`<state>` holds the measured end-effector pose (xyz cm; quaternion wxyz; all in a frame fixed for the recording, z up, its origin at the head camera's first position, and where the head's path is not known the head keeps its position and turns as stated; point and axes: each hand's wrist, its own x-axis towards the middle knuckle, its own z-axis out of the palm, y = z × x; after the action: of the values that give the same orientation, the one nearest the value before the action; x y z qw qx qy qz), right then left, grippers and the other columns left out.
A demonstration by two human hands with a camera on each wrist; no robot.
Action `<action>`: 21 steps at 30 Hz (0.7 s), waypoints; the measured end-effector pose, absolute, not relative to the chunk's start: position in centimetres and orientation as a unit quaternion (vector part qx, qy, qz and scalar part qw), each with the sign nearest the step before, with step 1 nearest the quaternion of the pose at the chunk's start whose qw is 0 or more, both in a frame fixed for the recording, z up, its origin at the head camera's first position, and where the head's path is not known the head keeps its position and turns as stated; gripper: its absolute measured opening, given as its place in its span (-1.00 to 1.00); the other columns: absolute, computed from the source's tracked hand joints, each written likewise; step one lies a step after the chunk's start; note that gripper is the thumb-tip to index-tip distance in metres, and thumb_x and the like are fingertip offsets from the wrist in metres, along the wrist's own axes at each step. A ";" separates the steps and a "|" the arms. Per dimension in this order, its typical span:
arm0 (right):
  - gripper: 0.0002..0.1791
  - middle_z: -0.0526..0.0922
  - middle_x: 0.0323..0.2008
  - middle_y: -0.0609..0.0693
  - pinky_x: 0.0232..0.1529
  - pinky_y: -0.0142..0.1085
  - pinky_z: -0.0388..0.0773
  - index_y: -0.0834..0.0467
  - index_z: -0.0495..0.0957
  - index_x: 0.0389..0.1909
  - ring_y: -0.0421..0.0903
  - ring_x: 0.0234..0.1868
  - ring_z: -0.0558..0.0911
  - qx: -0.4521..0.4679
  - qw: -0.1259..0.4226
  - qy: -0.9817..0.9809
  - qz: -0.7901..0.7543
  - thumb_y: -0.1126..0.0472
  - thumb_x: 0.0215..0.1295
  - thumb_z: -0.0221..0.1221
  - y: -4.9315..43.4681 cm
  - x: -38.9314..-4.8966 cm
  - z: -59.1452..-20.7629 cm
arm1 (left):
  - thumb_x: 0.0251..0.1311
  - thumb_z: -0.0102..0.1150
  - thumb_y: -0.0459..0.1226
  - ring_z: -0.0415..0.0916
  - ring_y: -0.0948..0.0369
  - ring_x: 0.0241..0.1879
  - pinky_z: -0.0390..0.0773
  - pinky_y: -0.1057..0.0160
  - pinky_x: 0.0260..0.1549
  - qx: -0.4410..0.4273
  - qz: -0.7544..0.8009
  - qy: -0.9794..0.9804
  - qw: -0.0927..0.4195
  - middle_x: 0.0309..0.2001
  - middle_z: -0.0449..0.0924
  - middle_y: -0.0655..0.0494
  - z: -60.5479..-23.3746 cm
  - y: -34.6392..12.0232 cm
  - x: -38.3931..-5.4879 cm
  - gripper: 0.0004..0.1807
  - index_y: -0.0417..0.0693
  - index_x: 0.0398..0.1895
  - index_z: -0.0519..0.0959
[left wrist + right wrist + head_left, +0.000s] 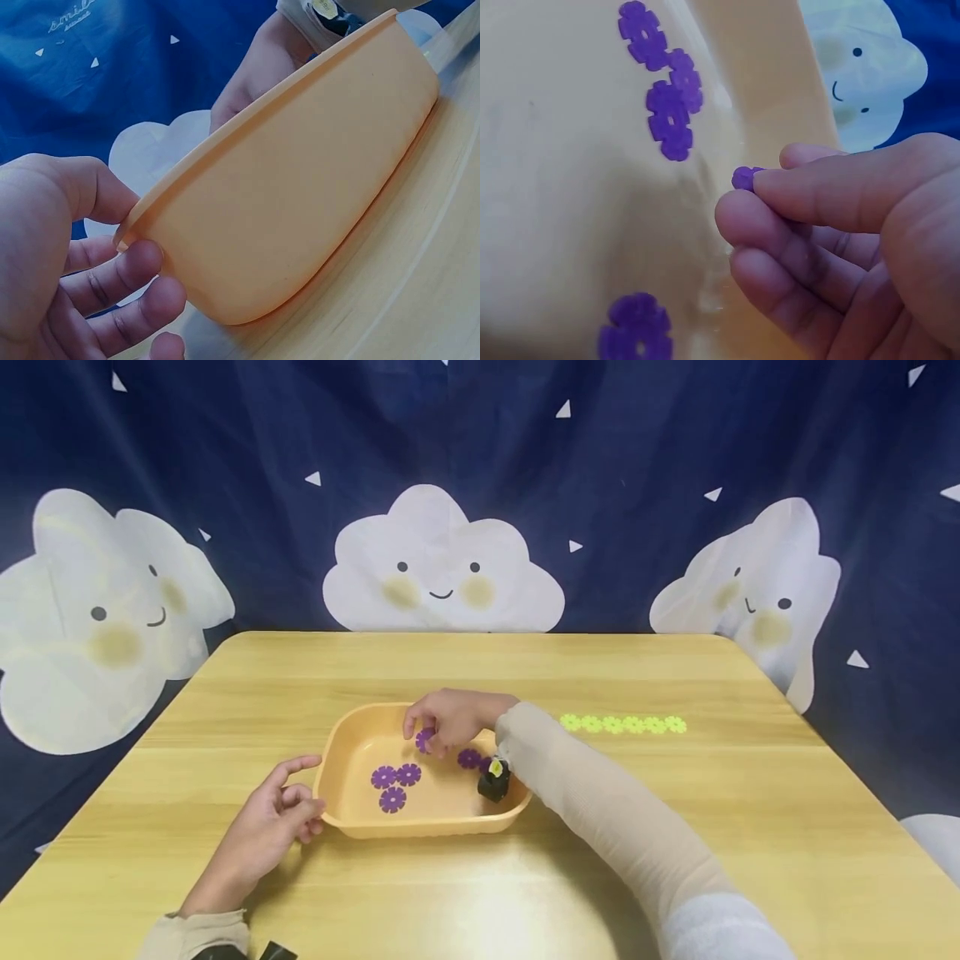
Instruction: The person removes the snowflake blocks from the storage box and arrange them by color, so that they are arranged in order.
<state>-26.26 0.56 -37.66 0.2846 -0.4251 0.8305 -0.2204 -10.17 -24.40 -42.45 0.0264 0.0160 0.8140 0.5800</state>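
An orange plastic basin [427, 829] sits on the table with several purple snowflake discs [392, 799] inside. My left hand [262, 827] pinches the basin's rim at the left; the left wrist view shows thumb and fingers on the basin's outer wall [300, 172]. Over the far part of the basin, my right hand [453, 717] pinches one purple snowflake disc [744, 178] between thumb and finger, mostly covered by them. More discs [669, 120] lie on the basin floor in the right wrist view. A black wrist device [493, 783] partly hides discs at the right.
Yellow-green snowflake discs [612, 725] lie in a straight row on the wooden table [750, 827], right of the basin and beyond the right forearm. A dark blue curtain [622, 568] with white clouds hangs behind the table's far edge.
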 end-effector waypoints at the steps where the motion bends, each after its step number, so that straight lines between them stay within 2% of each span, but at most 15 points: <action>1: -0.59 0.64 -0.38 0.02 -0.27 -0.36 0.59 0.21 0.52 0.08 -0.14 -0.35 0.62 -0.428 0.285 0.829 -0.219 0.47 0.18 0.20 0.6 -26.2 -37.5 | 0.28 0.03 -0.47 0.52 0.09 -0.43 0.57 0.25 -0.47 0.016 0.581 0.813 0.027 -0.38 0.52 -0.06 -42.5 -24.4 -10.1 -0.38 -0.15 0.39 0.13; 5: -0.64 0.65 -0.35 0.04 -0.21 -0.39 0.58 0.26 0.53 0.08 -0.13 -0.33 0.65 -0.448 0.268 0.826 -0.213 0.44 0.25 0.20 0.9 -26.2 -36.8 | 0.27 0.03 -0.47 0.52 0.11 -0.44 0.57 0.25 -0.47 0.018 0.583 0.812 0.023 -0.39 0.52 -0.06 -42.6 -24.4 -10.0 -0.39 -0.16 0.38 0.14; 12: -0.60 0.60 -0.19 -0.08 -0.02 -0.42 0.50 0.23 0.56 0.07 -0.15 -0.11 0.60 -0.458 0.224 0.835 -0.208 0.40 0.17 0.28 2.0 -26.1 -36.0 | 0.27 0.03 -0.46 0.52 0.11 -0.44 0.57 0.25 -0.47 0.015 0.581 0.814 0.024 -0.39 0.52 -0.06 -42.5 -24.4 -9.9 -0.38 -0.15 0.39 0.13; 18: -0.56 0.60 -0.10 -0.07 0.05 -0.44 0.49 0.23 0.55 0.14 -0.14 0.00 0.57 -0.435 0.215 0.842 -0.236 0.39 0.20 0.28 3.5 -26.0 -35.7 | 0.28 0.04 -0.45 0.52 0.11 -0.44 0.57 0.26 -0.47 0.019 0.579 0.815 0.026 -0.40 0.51 -0.05 -42.5 -24.4 -10.0 -0.37 -0.14 0.40 0.11; 21: -0.56 0.61 -0.12 -0.04 0.05 -0.41 0.50 0.25 0.55 0.13 -0.13 -0.01 0.57 -0.424 0.212 0.842 -0.258 0.41 0.19 0.29 4.3 -25.9 -35.4 | 0.29 0.03 -0.45 0.52 0.12 -0.44 0.57 0.26 -0.47 0.021 0.579 0.815 0.025 -0.40 0.51 -0.05 -42.5 -24.4 -10.1 -0.37 -0.14 0.40 0.11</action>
<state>-25.91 4.33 -35.37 0.2118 -0.4239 0.8418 -0.2585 -10.09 -24.40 -42.51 0.0254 0.0212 0.8147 0.5789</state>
